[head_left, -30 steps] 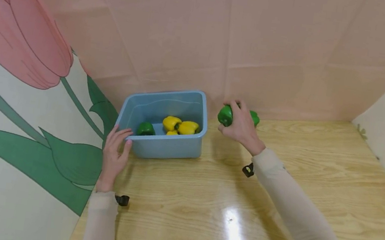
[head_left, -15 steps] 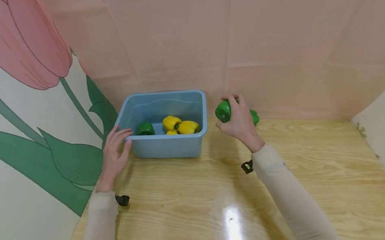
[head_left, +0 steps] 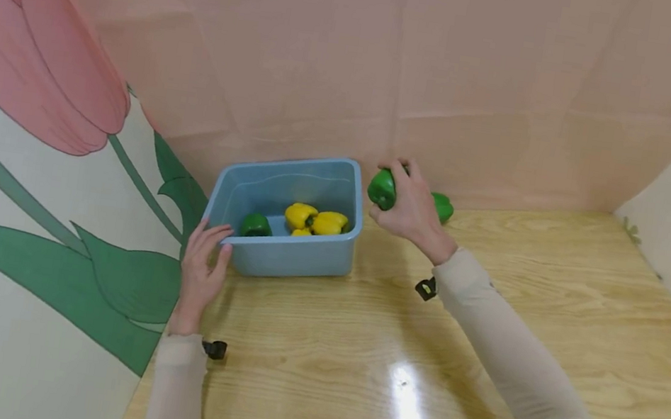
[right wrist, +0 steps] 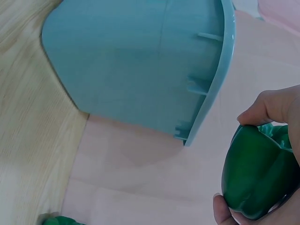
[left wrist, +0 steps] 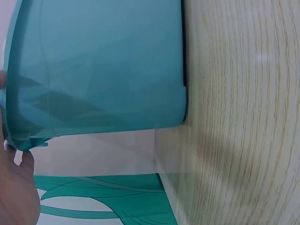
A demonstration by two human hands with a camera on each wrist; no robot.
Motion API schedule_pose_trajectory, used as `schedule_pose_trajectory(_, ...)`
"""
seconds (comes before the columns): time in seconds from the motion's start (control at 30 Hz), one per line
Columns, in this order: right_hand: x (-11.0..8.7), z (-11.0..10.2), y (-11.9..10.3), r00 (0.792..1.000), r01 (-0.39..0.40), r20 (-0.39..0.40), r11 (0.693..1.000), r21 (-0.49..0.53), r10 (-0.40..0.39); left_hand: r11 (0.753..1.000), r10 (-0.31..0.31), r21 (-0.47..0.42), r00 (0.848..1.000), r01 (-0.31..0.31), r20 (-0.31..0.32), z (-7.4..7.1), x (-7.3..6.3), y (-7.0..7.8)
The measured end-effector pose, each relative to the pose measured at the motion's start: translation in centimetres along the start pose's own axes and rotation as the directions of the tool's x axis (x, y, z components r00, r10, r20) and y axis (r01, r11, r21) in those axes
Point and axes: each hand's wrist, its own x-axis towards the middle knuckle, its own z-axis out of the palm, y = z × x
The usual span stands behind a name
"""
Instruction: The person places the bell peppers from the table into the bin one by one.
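Observation:
My right hand (head_left: pixel 408 205) grips a glossy green bell pepper (head_left: pixel 382 189), held up just right of the blue plastic bin (head_left: pixel 290 260). In the right wrist view, fingers and thumb wrap the same bell pepper (right wrist: pixel 258 173), apart from the bin's wall (right wrist: pixel 126 61). My left hand (head_left: pixel 200 273) holds the bin's rim at the near left corner; the left wrist view has that hand (left wrist: pixel 16 183) at the rim too. Inside the bin lie a green bell pepper (head_left: pixel 255 225) and several yellow bell peppers (head_left: pixel 330 223), one largely hidden by the front wall.
Behind my right hand another green bell pepper (head_left: pixel 442 208) lies on the wood-grain table (head_left: pixel 314 364), partly covered. A pinkish backdrop (head_left: pixel 489 81) rises directly behind the bin. A tulip-printed wall panel (head_left: pixel 54 198) stands close on the left.
My right hand has shifted slightly left and upward with the green bell pepper, closer to the bin. The left hand and the bin have stayed in place.

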Motion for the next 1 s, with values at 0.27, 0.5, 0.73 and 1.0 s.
schedule_pose_trajectory(0.27, 0.5, -0.1, -1.2, 1.0, 0.027, 0.004, 1.0, 0.01, -0.027, 1.0, -0.004, 0.0, 1.0, 0.004, -0.006, 0.2, 0.0, 0.2)
schedule_pose_trajectory(0.5, 1.2, 0.4, -2.3, 0.999, 0.026, 0.024, 0.999, 0.032, -0.027, 1.0, -0.009, 0.006, 1.0, 0.009, -0.005, 0.1, 0.0, 0.2)
schedule_pose_trajectory(0.73, 1.6, 1.2, -3.1, 0.998, 0.03, 0.048, 0.999, 0.024, -0.031, 1.0, -0.018, 0.007, 1.0, 0.018, 0.0, 0.0, -0.1, 0.4)
schedule_pose_trajectory(1.0, 2.0, 1.3, -4.0, 0.998, 0.008, 0.069, 0.999, 0.044, -0.012, 0.999, -0.037, 0.002, 0.999, 0.037, 0.007, 0.2, 0.0, 0.2)
